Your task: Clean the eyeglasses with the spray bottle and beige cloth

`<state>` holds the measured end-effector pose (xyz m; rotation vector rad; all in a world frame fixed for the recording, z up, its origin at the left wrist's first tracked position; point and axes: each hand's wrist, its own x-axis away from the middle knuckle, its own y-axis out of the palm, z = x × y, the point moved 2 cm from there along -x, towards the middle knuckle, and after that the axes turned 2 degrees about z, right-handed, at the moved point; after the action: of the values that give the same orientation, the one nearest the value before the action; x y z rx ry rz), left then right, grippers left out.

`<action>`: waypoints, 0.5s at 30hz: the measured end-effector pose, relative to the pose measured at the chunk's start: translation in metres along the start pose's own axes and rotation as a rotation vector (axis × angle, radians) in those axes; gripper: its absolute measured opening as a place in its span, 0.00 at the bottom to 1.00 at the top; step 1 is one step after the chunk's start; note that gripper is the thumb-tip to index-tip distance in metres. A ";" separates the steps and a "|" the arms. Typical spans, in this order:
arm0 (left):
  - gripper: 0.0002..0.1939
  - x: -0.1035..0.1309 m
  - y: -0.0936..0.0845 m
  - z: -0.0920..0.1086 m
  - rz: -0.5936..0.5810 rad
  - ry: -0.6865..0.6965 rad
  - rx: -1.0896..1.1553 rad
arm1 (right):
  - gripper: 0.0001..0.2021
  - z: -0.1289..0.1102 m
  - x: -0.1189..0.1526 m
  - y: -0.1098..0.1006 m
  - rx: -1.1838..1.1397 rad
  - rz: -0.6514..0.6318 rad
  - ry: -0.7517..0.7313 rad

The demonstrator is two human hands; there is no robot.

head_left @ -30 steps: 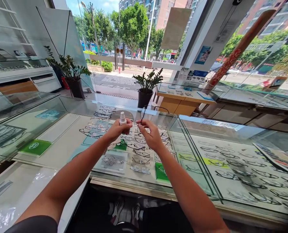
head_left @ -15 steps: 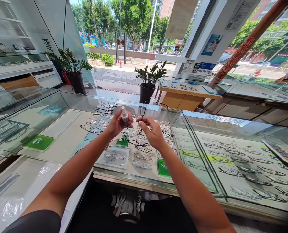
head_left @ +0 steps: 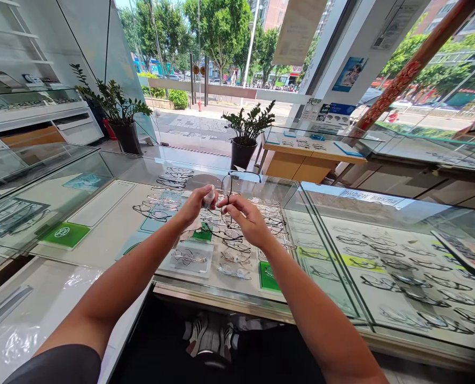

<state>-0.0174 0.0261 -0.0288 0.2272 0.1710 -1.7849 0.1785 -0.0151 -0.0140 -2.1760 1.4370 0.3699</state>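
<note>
Head view, left hand [head_left: 197, 207] gripping bottle [head_left: 209, 197], right hand [head_left: 248, 220] pinching glasses [head_left: 227, 184], nearer the bottle than before

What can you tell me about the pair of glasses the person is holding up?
The glasses have a thin, dark frame and lenses that look clear. They are held turned on end, one lens above the other, with a slim temple arm reaching out to the right at the top. The fingers of the right hand grip them near the middle, above the display counter. The lower lens is hard to make out against the frames behind it.
</note>
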 end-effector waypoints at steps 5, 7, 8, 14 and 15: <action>0.29 0.002 0.000 -0.002 -0.003 0.005 -0.067 | 0.17 0.002 0.002 0.005 -0.094 -0.089 0.029; 0.28 0.003 0.001 -0.002 -0.005 -0.002 -0.039 | 0.18 0.003 0.002 0.006 -0.120 -0.097 0.037; 0.29 0.003 0.001 -0.001 -0.002 -0.005 -0.028 | 0.18 0.003 0.002 0.005 -0.127 -0.097 0.039; 0.27 0.004 -0.001 0.003 0.015 0.030 -0.068 | 0.19 0.003 0.001 0.004 -0.158 -0.091 0.043; 0.27 0.004 -0.001 0.003 0.013 0.043 -0.072 | 0.19 0.003 0.001 0.005 -0.166 -0.090 0.046</action>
<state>-0.0196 0.0220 -0.0270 0.2145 0.2638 -1.7586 0.1746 -0.0155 -0.0179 -2.3867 1.3700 0.4227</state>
